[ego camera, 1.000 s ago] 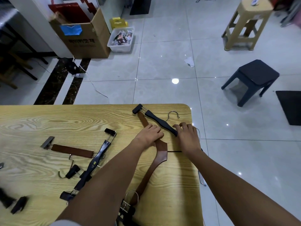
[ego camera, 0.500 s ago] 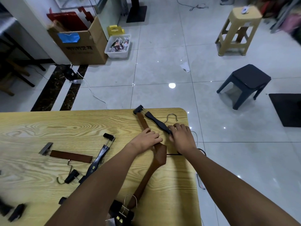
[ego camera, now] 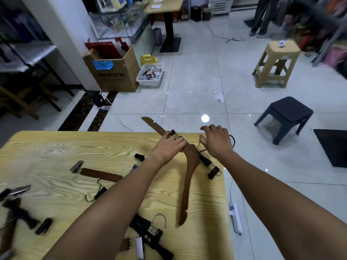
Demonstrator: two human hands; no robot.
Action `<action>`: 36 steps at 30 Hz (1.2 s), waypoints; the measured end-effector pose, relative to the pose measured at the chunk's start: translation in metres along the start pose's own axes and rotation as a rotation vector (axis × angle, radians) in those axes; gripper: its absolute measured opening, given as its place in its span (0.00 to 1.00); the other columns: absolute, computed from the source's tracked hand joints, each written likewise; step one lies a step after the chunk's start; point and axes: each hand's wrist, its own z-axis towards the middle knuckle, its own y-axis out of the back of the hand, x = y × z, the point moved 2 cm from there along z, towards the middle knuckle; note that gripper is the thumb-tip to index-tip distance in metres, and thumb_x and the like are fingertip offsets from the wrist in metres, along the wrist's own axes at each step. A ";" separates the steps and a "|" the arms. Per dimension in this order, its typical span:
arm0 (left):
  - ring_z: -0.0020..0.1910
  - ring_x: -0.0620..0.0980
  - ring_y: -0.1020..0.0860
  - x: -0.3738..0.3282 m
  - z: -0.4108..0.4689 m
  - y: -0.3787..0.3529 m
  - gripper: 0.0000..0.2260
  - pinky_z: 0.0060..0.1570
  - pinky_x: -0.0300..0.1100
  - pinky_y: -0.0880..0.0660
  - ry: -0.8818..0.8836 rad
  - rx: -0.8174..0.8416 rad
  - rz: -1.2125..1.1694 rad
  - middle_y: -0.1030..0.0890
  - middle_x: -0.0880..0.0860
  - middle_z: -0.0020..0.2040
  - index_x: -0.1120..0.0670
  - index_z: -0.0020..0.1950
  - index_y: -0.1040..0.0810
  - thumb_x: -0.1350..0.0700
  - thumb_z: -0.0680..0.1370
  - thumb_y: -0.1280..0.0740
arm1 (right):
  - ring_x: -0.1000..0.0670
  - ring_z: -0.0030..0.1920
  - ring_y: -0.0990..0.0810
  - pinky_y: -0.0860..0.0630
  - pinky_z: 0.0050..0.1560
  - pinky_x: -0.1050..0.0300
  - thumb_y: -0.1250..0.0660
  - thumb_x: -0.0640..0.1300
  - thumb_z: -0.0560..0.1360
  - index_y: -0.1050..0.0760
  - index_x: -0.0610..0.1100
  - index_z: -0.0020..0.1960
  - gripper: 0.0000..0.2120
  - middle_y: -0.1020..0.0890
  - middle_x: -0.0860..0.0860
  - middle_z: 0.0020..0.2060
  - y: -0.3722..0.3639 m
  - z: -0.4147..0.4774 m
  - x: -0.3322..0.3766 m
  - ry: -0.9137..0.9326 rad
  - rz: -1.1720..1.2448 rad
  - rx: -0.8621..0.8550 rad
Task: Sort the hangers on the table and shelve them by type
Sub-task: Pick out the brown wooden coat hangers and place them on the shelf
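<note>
My left hand [ego camera: 170,145] grips the brown hanger [ego camera: 189,175] at the far edge of the counter [ego camera: 56,147], one arm jutting past it, while my right hand [ego camera: 217,143] hovers with fingers spread by the far right corner, holding nothing. The black clip hanger [ego camera: 205,162] lies crossed under the brown one, its hook near a cable [ego camera: 233,141]. Lifting now, I judge, could drag it off the right edge.

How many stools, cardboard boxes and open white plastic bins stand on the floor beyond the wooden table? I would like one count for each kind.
Stools: 2, the beige stool and the dark stool
cardboard box: 1
white plastic bin: 1
Total: 4
</note>
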 end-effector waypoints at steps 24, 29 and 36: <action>0.57 0.54 0.25 0.116 -0.299 0.003 0.23 0.48 0.47 0.26 0.903 0.001 -0.340 0.29 0.53 0.59 0.51 0.73 0.41 0.49 0.80 0.39 | 0.44 0.63 0.29 0.36 0.64 0.50 0.46 0.54 0.81 0.32 0.48 0.69 0.20 0.28 0.47 0.64 0.033 -0.047 0.210 0.425 -0.034 0.012; 0.59 0.56 0.25 0.136 -0.375 -0.004 0.22 0.50 0.50 0.27 1.047 -0.009 -0.369 0.28 0.54 0.61 0.50 0.73 0.39 0.48 0.80 0.40 | 0.45 0.62 0.28 0.35 0.63 0.51 0.46 0.55 0.81 0.30 0.49 0.68 0.19 0.27 0.48 0.63 0.027 -0.060 0.264 0.503 -0.044 0.009; 0.61 0.57 0.26 0.161 -0.483 -0.012 0.18 0.51 0.51 0.28 1.301 -0.094 -0.425 0.26 0.55 0.61 0.55 0.67 0.32 0.51 0.79 0.38 | 0.44 0.63 0.28 0.35 0.63 0.49 0.46 0.54 0.81 0.28 0.48 0.66 0.18 0.27 0.47 0.63 0.014 -0.083 0.341 0.590 -0.079 0.050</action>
